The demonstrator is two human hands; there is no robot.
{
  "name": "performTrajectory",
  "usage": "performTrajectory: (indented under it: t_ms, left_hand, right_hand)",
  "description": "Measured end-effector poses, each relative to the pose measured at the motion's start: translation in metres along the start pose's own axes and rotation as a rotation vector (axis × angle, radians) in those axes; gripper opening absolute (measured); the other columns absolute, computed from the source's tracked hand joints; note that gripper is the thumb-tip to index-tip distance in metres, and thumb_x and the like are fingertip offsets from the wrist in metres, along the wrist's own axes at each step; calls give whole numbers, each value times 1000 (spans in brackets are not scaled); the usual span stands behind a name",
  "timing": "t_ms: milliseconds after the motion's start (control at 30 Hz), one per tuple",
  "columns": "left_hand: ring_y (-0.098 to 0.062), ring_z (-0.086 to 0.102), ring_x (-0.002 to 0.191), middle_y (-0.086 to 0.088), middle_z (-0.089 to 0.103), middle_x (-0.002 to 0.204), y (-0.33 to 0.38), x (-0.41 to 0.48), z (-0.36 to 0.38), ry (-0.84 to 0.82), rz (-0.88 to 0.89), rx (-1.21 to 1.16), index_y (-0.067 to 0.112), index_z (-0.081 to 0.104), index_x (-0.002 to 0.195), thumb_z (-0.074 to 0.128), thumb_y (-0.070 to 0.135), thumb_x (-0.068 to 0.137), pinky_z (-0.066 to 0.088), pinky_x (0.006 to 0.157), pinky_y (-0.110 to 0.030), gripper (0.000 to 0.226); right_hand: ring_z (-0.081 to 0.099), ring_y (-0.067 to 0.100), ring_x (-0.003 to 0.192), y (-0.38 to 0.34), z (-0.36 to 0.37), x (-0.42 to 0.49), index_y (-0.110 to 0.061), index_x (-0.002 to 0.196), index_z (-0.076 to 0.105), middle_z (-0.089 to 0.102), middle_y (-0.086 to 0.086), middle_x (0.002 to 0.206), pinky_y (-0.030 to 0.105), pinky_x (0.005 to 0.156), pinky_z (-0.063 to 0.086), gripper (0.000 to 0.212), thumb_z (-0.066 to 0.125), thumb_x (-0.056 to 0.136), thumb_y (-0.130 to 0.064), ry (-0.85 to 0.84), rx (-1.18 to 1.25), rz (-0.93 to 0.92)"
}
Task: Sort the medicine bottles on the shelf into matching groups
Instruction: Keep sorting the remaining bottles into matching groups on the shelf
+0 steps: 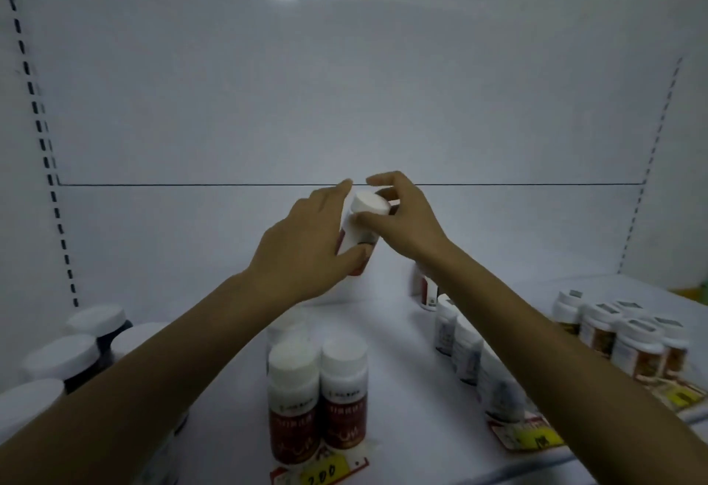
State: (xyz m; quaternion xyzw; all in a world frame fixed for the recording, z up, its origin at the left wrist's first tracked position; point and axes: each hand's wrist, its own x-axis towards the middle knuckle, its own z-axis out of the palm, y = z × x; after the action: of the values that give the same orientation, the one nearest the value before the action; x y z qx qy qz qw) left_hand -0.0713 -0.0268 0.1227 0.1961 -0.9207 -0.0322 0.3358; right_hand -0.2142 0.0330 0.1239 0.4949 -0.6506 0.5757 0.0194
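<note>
A white bottle with a white cap and red label [362, 224] is held tilted above the white shelf [191, 255], deep in the middle. My left hand [306, 247] grips its body from the left, thumb under it. My right hand [402, 216] pinches the bottle near its cap from the right. Two matching red-label bottles [318, 400] stand at the shelf's front centre, with more behind them partly hidden by my left arm. One more red-label bottle [427, 293] stands behind my right forearm.
Dark bottles with white caps [76, 350] stand at the front left. A row of pale-label white bottles [467, 354] runs under my right forearm. Amber-content bottles [620, 335] cluster at the right. Yellow price tags [322, 471] line the front edge. The back of the shelf is bare.
</note>
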Motion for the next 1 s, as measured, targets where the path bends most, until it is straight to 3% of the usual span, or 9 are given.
performTrajectory:
  t_ms: [133,233,333,500,600,700,800,867,1000]
  left_hand:
    - [-21,32,137,3,24,154,2,-11,-4,-26,-73,-223,30,6,147,60,52,80,36,106,-43,90]
    - [-18,48,126,3,40,146,9,-30,-10,-94,-84,-440,30,20,144,62,51,78,43,99,-39,80]
    - [-4,59,96,8,58,122,23,-54,-17,-114,-43,-595,31,40,130,62,49,79,49,80,-20,59]
    - [-4,56,84,19,49,108,39,-92,-12,-110,-109,-727,37,36,129,64,51,73,44,69,-13,64]
    - [-8,61,86,17,54,107,44,-113,-3,-95,-229,-898,45,35,119,62,51,67,49,72,-16,59]
    - [-14,64,87,14,58,102,52,-127,17,-23,-355,-1056,41,41,112,64,42,73,55,65,-15,45]
    - [-6,66,83,20,57,95,65,-144,43,13,-409,-1198,36,49,101,64,33,75,54,60,-14,31]
    - [-5,67,89,18,61,99,77,-158,61,-7,-455,-1304,38,51,102,66,37,65,56,65,-20,40]
    - [-1,63,94,14,57,110,96,-176,97,135,-512,-1168,34,47,117,72,28,70,57,70,-23,54]
  right_hand:
    - [58,14,99,-35,-8,-43,-25,119,49,56,1,117,6,59,50,46,72,80,-18,146,245,59]
    - [61,20,106,-49,-13,-74,-25,119,52,59,1,119,18,74,55,42,70,82,-18,230,345,132]
    - [66,21,99,-57,-16,-103,-22,118,57,65,1,108,30,80,58,37,67,83,-17,262,560,215]
    - [65,29,99,-51,-9,-130,-22,105,63,67,10,108,46,86,56,21,63,85,-19,232,794,309]
    - [63,31,102,-40,-4,-137,-14,112,63,66,12,108,51,94,51,27,61,86,-20,130,933,362]
    - [59,32,106,-20,-2,-144,-6,120,60,62,18,115,52,101,44,38,61,84,-19,61,1107,431]
    - [57,29,112,3,-8,-157,-6,133,51,57,19,130,46,99,47,57,64,79,-19,20,1238,487]
    - [60,27,113,18,-13,-168,-11,130,54,60,14,129,43,96,49,52,64,80,-19,13,1193,494]
    - [66,19,100,34,-16,-188,-19,121,59,67,4,113,30,80,56,37,65,84,-19,84,710,447]
